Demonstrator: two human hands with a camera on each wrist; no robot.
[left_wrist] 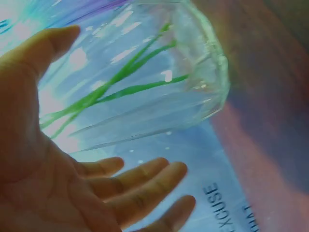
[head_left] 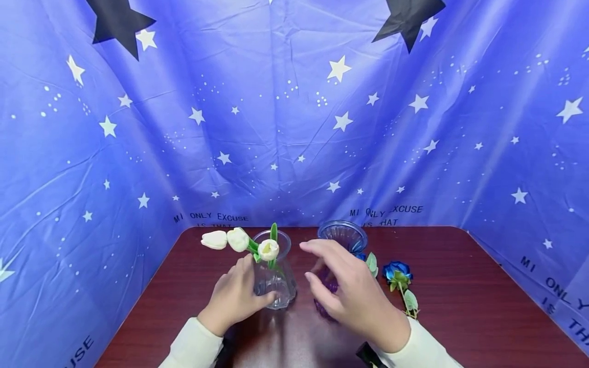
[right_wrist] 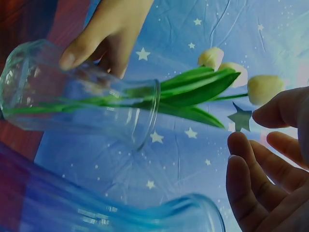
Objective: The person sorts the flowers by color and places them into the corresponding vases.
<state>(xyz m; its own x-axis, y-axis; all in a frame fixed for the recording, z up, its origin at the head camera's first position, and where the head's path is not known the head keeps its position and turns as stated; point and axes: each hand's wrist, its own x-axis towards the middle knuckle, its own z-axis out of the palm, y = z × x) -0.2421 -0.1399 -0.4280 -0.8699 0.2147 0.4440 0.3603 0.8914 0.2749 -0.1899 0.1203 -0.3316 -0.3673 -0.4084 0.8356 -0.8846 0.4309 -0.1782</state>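
A clear glass vase (head_left: pixel 286 286) stands upright on the table, holding white tulips (head_left: pixel 268 250) whose blooms lean left over its rim. Their green stems (left_wrist: pixel 130 90) show through the glass in the left wrist view. My left hand (head_left: pixel 235 296) is beside the vase's left side, thumb in front of it and fingers extended. My right hand (head_left: pixel 356 296) hovers to the right with fingers parted and nothing between them. The right wrist view has these fingers near one tulip bloom (right_wrist: pixel 265 89). Behind the right hand is a blue-purple glass vase (head_left: pixel 342 231), partly hidden.
A blue rose (head_left: pixel 398 273) with green leaves lies on the table to the right, its lower stem hidden by my sleeve. Another leaf (head_left: pixel 371 264) shows beside the blue-purple vase. A blue star-patterned cloth (head_left: pixel 276 128) hangs around the dark red table (head_left: pixel 460 296).
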